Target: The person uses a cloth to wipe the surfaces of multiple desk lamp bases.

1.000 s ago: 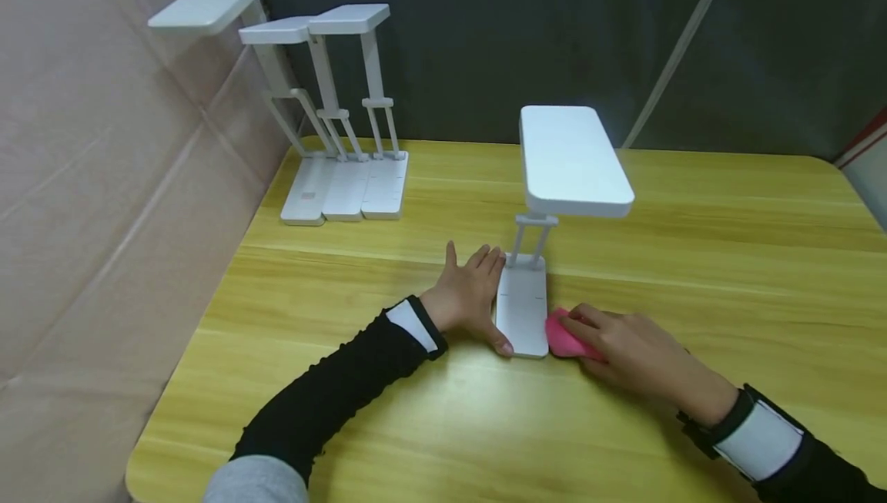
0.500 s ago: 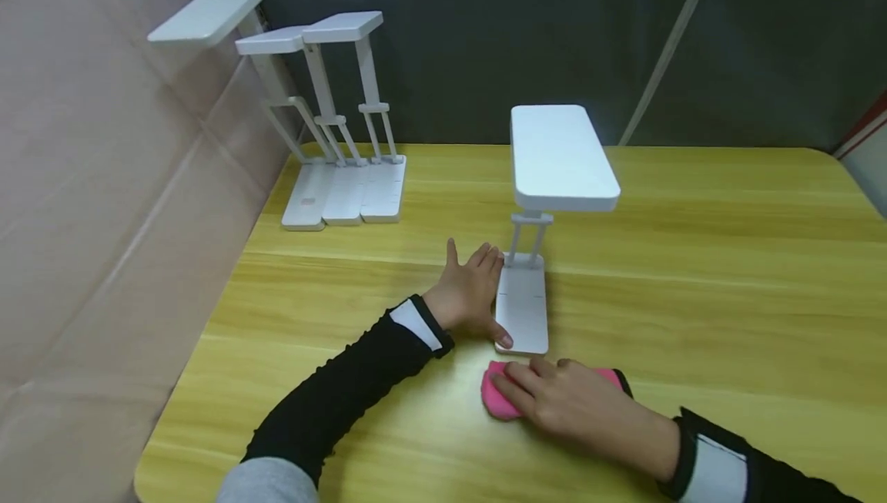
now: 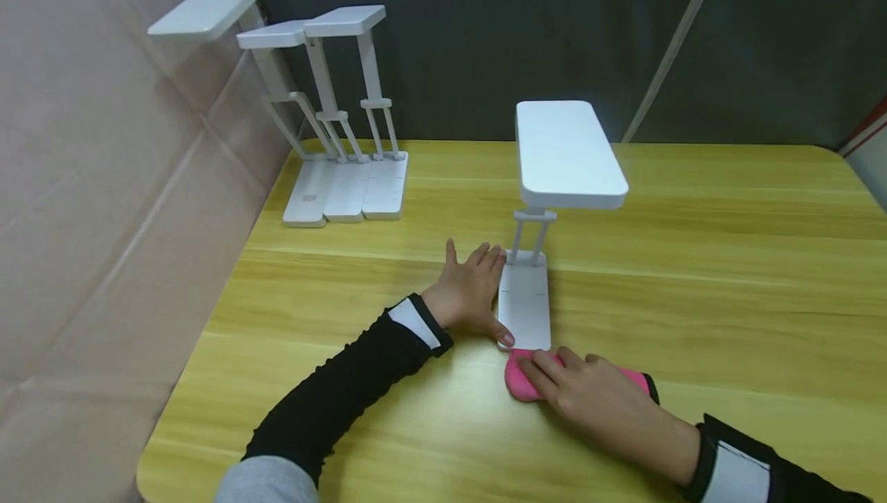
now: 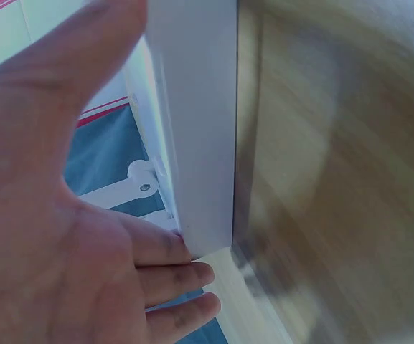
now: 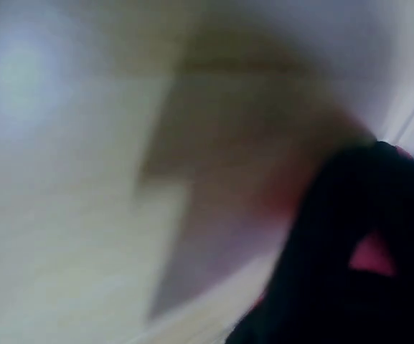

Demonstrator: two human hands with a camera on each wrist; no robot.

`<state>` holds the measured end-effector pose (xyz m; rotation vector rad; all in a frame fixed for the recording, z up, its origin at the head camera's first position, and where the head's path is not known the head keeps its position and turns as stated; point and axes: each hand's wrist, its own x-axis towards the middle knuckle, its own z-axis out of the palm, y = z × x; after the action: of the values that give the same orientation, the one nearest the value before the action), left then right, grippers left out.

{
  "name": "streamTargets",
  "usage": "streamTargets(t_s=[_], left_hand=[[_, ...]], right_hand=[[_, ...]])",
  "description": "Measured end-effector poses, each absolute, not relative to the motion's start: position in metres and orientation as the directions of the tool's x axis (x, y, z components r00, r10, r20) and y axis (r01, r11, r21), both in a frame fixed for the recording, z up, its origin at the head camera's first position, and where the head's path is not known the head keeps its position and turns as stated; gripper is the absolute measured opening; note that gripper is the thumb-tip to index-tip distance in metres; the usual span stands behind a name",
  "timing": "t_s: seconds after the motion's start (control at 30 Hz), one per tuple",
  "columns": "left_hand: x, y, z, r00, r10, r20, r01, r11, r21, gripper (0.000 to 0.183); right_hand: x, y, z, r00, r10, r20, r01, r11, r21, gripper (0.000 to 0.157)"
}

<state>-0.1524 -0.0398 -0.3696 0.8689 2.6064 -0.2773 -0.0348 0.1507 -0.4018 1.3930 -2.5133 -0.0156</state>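
A white folding desk lamp stands on the wooden table, its flat head (image 3: 571, 152) raised above a slim base (image 3: 524, 299). My left hand (image 3: 471, 291) lies spread along the base's left side, thumb at the front corner and straight fingers by the rear end. In the left wrist view those fingertips (image 4: 181, 276) touch the end of the base. My right hand (image 3: 589, 395) holds a folded pink cloth (image 3: 524, 380) with a dark edge against the table, right at the base's front edge. The right wrist view is blurred; dark material with a bit of pink (image 5: 372, 256) shows there.
Three similar white lamps stand side by side at the back left, their bases (image 3: 346, 191) adjoining. A pale draped sheet (image 3: 104, 241) borders the table (image 3: 728, 295) on the left, and a dark panel (image 3: 450, 48) rises behind it.
My right hand has brought the pink cloth from the base's right side round to its front, then slightly right and up to the front edge. The left hand keeps its place.
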Motion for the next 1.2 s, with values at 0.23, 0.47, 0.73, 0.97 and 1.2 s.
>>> streamTargets(t_s=[0.23, 0.47, 0.73, 0.97, 1.2], left_hand=[[-0.154, -0.041, -0.371, -0.729, 0.541, -0.419, 0.615, 0.786, -0.054, 0.128], [-0.155, -0.041, -0.375, -0.724, 0.546, -0.422, 0.620, 0.783, -0.051, 0.128], [-0.154, -0.043, -0.378, -0.726, 0.559, -0.401, 0.612, 0.790, -0.006, 0.127], [-0.155, -0.047, -0.380, -0.719, 0.566, -0.402, 0.605, 0.795, 0.037, 0.127], [-0.157, -0.048, -0.379, -0.715, 0.579, -0.392, 0.604, 0.794, 0.069, 0.128]], right_hand=[[-0.029, 0.170, -0.396, -0.560, -0.809, 0.181, -0.808, 0.581, 0.095, 0.039], [-0.026, 0.160, -0.384, -0.531, -0.826, 0.186, -0.822, 0.556, 0.120, 0.037], [-0.034, 0.111, -0.393, -0.503, -0.858, 0.104, -0.842, 0.513, 0.168, 0.044], [-0.032, 0.126, -0.399, -0.580, -0.800, 0.152, -0.793, 0.597, 0.121, 0.045], [-0.026, 0.151, -0.398, -0.619, -0.760, 0.197, -0.764, 0.641, 0.073, 0.039]])
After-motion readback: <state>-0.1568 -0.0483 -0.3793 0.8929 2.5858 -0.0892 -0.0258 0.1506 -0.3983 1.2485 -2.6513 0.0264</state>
